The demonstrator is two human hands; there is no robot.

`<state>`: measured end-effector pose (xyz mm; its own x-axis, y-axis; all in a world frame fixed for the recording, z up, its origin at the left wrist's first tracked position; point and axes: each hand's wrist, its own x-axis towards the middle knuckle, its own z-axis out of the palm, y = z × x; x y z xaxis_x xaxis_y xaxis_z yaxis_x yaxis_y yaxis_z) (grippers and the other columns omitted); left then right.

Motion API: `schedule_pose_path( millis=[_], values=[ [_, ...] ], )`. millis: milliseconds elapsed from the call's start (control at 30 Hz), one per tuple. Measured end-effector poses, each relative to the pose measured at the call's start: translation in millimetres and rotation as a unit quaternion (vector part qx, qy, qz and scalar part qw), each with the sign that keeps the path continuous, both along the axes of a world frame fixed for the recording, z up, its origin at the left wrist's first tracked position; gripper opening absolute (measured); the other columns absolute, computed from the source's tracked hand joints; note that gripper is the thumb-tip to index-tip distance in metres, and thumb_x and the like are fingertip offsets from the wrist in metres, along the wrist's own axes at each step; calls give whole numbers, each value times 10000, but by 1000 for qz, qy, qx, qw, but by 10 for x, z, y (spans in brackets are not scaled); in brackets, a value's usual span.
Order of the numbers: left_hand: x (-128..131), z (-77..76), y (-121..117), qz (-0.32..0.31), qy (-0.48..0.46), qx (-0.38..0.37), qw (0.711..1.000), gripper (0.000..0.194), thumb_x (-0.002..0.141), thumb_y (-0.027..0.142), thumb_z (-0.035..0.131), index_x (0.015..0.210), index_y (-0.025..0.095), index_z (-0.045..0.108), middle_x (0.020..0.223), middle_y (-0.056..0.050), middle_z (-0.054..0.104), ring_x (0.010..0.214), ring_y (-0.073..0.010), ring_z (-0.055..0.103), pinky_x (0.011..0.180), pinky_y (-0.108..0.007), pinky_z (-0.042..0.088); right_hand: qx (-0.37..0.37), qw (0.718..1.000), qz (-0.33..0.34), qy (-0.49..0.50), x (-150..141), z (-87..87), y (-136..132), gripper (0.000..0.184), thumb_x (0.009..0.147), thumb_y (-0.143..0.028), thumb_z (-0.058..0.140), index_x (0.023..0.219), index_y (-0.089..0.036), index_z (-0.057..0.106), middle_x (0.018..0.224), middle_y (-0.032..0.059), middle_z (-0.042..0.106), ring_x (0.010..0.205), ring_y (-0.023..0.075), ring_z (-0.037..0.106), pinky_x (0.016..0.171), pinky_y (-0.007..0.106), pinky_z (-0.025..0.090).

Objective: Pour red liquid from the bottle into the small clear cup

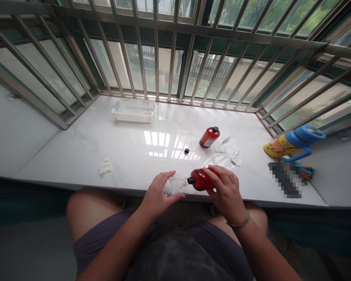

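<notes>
Well, the right hand (226,192) is closed around a red plastic bottle (202,179), which is glossy, uncapped and has a dark neck. Its long axis lies nearly level, the neck pointing left to just beside a clear glass vessel (173,185) curled inside the left hand (159,194). Both are held just above the front edge of a white marble window sill (140,156). Farther along the sill sit a black bottle cap (186,151), a second red bottle (209,137), crumpled tissues (235,158), and a yellow bottle with a blue lid (294,142). A white plastic basket (133,111) sits beneath the metal window bars (155,58).
</notes>
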<state>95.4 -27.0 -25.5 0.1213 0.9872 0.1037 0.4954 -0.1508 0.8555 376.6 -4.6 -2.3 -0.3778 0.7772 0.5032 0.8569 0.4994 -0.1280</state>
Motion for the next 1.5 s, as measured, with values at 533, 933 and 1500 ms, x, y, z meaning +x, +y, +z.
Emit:
schedule_pose_path(
  millis=[533, 933, 1500],
  values=[
    [12, -12, -2, -3, -11, -4, 1000, 742, 786, 449, 937, 1427, 304, 591, 1381, -84, 678, 1290, -314, 656, 1134, -517, 530, 7, 1000, 4, -5, 5, 9, -4, 657, 960, -164, 662, 1574, -335, 501, 1454, 97, 653, 1347, 355, 572, 1152, 561, 421],
    [10, -24, -1, -5, -13, -5, 1000, 755, 782, 445, 942, 1432, 307, 584, 1378, -80, 674, 1296, -310, 652, 1138, -512, 528, 3, 1000, 13, -12, 13, 23, 2, 664, 950, -132, 650, 1564, -338, 504, 1464, 91, 649, 1361, 348, 567, 1169, 559, 404],
    [24, -44, -9, -9, -16, -14, 1000, 774, 772, 454, 951, 1434, 303, 581, 1397, -75, 668, 1304, -299, 648, 1146, -490, 522, 9, 1000, 15, -21, 14, 42, 9, 647, 960, -144, 662, 1558, -338, 507, 1464, 90, 651, 1363, 345, 571, 1174, 553, 400]
  ],
)
